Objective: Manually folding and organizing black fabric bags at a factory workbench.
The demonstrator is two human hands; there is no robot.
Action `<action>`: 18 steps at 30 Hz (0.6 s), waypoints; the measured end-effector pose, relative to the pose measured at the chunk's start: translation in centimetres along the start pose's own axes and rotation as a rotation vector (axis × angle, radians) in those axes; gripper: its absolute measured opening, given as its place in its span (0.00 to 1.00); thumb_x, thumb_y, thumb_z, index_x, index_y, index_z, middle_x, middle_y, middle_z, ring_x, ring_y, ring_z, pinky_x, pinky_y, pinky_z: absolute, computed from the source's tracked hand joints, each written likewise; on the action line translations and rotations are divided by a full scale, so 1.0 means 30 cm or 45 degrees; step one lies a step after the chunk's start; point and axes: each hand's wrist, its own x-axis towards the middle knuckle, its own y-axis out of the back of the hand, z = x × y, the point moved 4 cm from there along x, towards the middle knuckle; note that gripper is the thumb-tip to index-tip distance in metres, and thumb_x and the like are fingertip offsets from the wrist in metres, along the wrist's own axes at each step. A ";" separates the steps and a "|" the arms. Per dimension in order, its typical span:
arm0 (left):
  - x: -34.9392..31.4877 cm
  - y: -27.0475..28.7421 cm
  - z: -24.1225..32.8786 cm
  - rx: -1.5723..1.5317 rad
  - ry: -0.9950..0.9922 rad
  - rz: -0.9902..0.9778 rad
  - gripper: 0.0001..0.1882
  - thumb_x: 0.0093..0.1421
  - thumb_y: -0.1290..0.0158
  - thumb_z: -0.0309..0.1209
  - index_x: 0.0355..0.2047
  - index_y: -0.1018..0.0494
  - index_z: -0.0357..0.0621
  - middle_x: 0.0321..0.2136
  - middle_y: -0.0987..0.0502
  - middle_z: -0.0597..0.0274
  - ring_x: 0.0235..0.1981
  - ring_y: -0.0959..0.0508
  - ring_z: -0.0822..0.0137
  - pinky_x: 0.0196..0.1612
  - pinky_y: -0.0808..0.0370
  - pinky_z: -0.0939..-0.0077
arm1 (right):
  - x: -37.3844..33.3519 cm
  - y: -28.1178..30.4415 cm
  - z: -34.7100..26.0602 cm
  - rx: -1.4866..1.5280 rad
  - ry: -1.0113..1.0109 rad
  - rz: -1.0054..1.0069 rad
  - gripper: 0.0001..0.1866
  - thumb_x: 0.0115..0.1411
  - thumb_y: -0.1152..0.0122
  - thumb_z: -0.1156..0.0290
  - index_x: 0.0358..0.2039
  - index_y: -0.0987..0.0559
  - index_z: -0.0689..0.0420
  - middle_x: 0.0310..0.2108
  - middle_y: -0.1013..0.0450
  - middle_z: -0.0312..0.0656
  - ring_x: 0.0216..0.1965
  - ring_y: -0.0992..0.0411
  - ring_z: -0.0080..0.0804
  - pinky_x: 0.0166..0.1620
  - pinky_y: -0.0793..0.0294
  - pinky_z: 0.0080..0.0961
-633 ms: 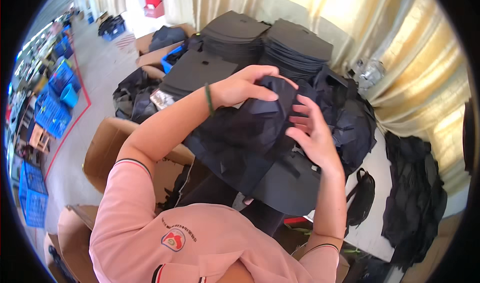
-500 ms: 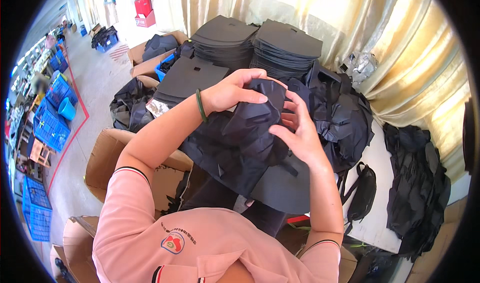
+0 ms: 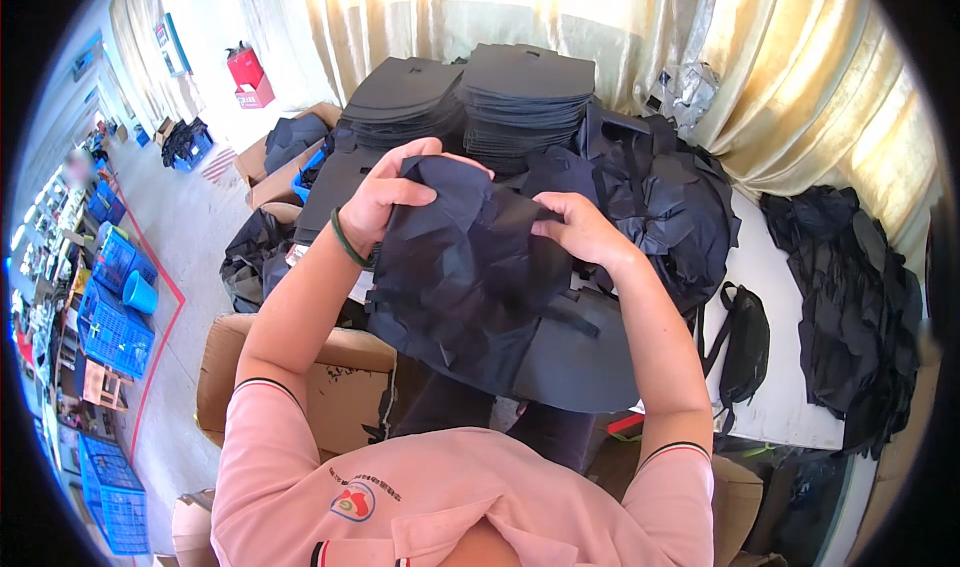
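A limp, dark navy-black fabric bag piece [image 3: 460, 277] is stretched between my hands, over my lap. My left hand [image 3: 398, 195], with a green bangle at its wrist, grips its upper left edge, thumb on top. My right hand [image 3: 588, 231] pinches its upper right edge between thumb and fingers. The lower part of the fabric hangs in folds and overlaps a flat dark grey panel [image 3: 580, 362] with a rounded edge. A short dark strap lies on that panel.
Behind my hands stand two stacks of dark panels [image 3: 525, 97]. To the right are a heap of black bags [image 3: 675, 212], a small black pouch [image 3: 747, 347] on a white tabletop [image 3: 785, 397] and piled dark fabric [image 3: 850, 307]. An open cardboard box [image 3: 345, 402] sits at my left.
My hands have moved apart, the left one leftward, spreading the bunched fabric wider. The right hand's loosely spread fingers have closed on the fabric's edge. The whole view has shifted somewhat.
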 end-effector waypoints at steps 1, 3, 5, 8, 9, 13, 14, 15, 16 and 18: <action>-0.014 0.018 0.004 0.014 -0.010 0.024 0.15 0.48 0.48 0.15 0.29 0.40 0.46 0.54 0.29 0.32 0.47 0.23 0.60 0.53 0.28 0.72 | 0.018 -0.009 0.012 0.063 -0.156 -0.061 0.16 0.55 0.38 0.81 0.46 0.23 0.60 0.43 0.23 0.39 0.53 0.28 0.32 0.58 0.35 0.31; -0.044 0.075 0.014 0.057 -0.015 0.096 0.14 0.49 0.47 0.16 0.29 0.39 0.46 0.48 0.24 0.43 0.43 0.22 0.65 0.49 0.26 0.75 | 0.011 0.029 -0.011 0.009 -0.014 0.117 0.09 0.52 0.34 0.79 0.36 0.20 0.61 0.33 0.21 0.41 0.42 0.24 0.37 0.51 0.29 0.35; -0.068 0.129 0.025 0.143 0.042 0.158 0.13 0.50 0.48 0.15 0.28 0.38 0.47 0.39 0.21 0.56 0.39 0.22 0.70 0.45 0.26 0.78 | -0.013 0.095 -0.078 -0.746 0.244 0.362 0.13 0.47 0.31 0.75 0.35 0.19 0.58 0.33 0.23 0.46 0.39 0.25 0.45 0.46 0.28 0.40; -0.048 0.095 0.025 0.309 0.088 0.459 0.08 0.54 0.46 0.18 0.33 0.31 0.42 0.33 0.21 0.63 0.36 0.21 0.71 0.41 0.24 0.78 | -0.012 0.124 -0.194 -0.742 0.316 0.660 0.17 0.50 0.30 0.72 0.41 0.22 0.56 0.31 0.27 0.42 0.30 0.26 0.41 0.38 0.27 0.34; -0.041 0.084 0.019 0.364 0.121 0.646 0.08 0.55 0.45 0.19 0.36 0.28 0.41 0.33 0.21 0.62 0.35 0.20 0.71 0.39 0.23 0.77 | -0.002 0.098 -0.263 -0.445 0.274 0.679 0.18 0.52 0.30 0.70 0.43 0.23 0.56 0.29 0.27 0.42 0.28 0.27 0.37 0.35 0.26 0.30; 0.029 0.004 -0.112 -0.034 0.258 0.725 0.19 0.69 0.54 0.40 0.50 0.28 0.37 0.40 0.21 0.59 0.44 0.22 0.67 0.50 0.27 0.72 | 0.013 -0.035 -0.442 0.028 0.059 0.264 0.29 0.59 0.33 0.61 0.57 0.32 0.58 0.24 0.27 0.43 0.26 0.27 0.34 0.35 0.26 0.29; 0.044 -0.039 -0.124 -0.135 0.258 0.527 0.26 0.70 0.60 0.47 0.53 0.29 0.37 0.43 0.22 0.58 0.47 0.24 0.66 0.52 0.29 0.70 | 0.026 -0.047 -0.439 -0.082 0.049 0.301 0.27 0.60 0.34 0.63 0.56 0.32 0.58 0.25 0.27 0.44 0.25 0.27 0.31 0.33 0.26 0.29; 0.056 -0.084 -0.137 -0.237 0.258 0.327 0.33 0.71 0.67 0.54 0.56 0.31 0.37 0.46 0.23 0.57 0.50 0.25 0.65 0.54 0.31 0.68 | 0.041 -0.050 -0.430 -0.192 0.034 0.339 0.25 0.61 0.35 0.66 0.56 0.31 0.59 0.27 0.26 0.44 0.25 0.27 0.28 0.32 0.27 0.28; 0.067 -0.136 -0.143 -0.167 0.140 0.304 0.40 0.70 0.74 0.59 0.59 0.33 0.37 0.52 0.26 0.58 0.52 0.27 0.65 0.56 0.33 0.68 | 0.046 -0.037 -0.430 -0.198 0.028 0.338 0.25 0.61 0.35 0.66 0.56 0.31 0.59 0.27 0.26 0.44 0.25 0.27 0.28 0.32 0.27 0.28; 0.068 -0.153 -0.163 -0.273 0.176 0.286 0.39 0.70 0.74 0.59 0.60 0.33 0.37 0.53 0.26 0.59 0.53 0.28 0.65 0.56 0.34 0.70 | 0.040 -0.003 -0.425 -0.320 0.017 0.316 0.17 0.60 0.37 0.61 0.44 0.23 0.59 0.31 0.22 0.50 0.34 0.23 0.49 0.40 0.25 0.41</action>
